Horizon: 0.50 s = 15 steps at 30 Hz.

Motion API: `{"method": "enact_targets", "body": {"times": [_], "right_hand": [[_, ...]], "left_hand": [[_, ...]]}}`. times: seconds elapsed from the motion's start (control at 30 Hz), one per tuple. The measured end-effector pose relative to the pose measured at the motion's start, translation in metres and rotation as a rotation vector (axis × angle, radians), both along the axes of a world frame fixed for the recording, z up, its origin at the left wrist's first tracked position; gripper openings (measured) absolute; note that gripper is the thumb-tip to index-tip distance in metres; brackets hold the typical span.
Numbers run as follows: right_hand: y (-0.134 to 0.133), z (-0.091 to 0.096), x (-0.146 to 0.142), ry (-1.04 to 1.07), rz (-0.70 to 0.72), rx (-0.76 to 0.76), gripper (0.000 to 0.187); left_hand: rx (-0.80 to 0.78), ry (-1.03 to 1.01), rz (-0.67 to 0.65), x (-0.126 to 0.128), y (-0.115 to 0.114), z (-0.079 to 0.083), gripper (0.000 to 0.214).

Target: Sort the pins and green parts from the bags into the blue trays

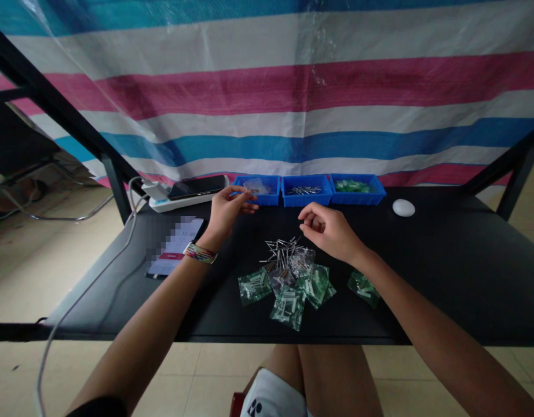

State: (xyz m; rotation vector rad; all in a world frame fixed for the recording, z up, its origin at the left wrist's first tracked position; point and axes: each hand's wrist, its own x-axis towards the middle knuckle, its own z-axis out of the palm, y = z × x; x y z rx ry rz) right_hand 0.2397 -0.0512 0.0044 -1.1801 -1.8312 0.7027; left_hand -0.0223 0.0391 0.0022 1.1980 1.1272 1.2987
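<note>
My left hand [233, 209] is at the front of the left blue bin [269, 198], thumb and fingers pinched together. A clear plastic bag [257, 186] shows in that bin just behind the fingertips; whether they grip it is unclear. My right hand [326, 227] hovers in front of the middle blue bin [307, 198], its fingers curled in toward the thumb. Anything between them is too small to make out. Below it lies a loose pile of thin metal pins [281, 250], with clear bags [302, 262] and green plastic packets [288, 306] holding pale pieces.
Metal pins lie in the middle bin; green packets fill the right blue bin [358, 190]. Another green packet [363, 288] lies under my right forearm. A white oval object [403, 208] is at right. Two phones [175, 249], a power strip [184, 200] and a cable [91, 278] are left.
</note>
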Motion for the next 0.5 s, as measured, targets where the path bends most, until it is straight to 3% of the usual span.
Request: {"method": "enact_targets", "body": {"times": [0.17, 0.33, 0.5], "right_hand": [[-0.007, 0.011, 0.005, -0.349, 0.175, -0.21, 0.006], [-0.011, 0.014, 0.002, -0.53, 0.235, -0.205, 0.011], [-0.011, 0.012, 0.001, -0.533, 0.263, -0.199, 0.012]], "left_hand": [[-0.028, -0.034, 0.019, -0.006, 0.006, 0.004, 0.032], [0.051, -0.013, 0.008, -0.012, 0.0, -0.004, 0.025], [0.185, 0.107, -0.04, -0.011, -0.01, -0.009, 0.019]]}}
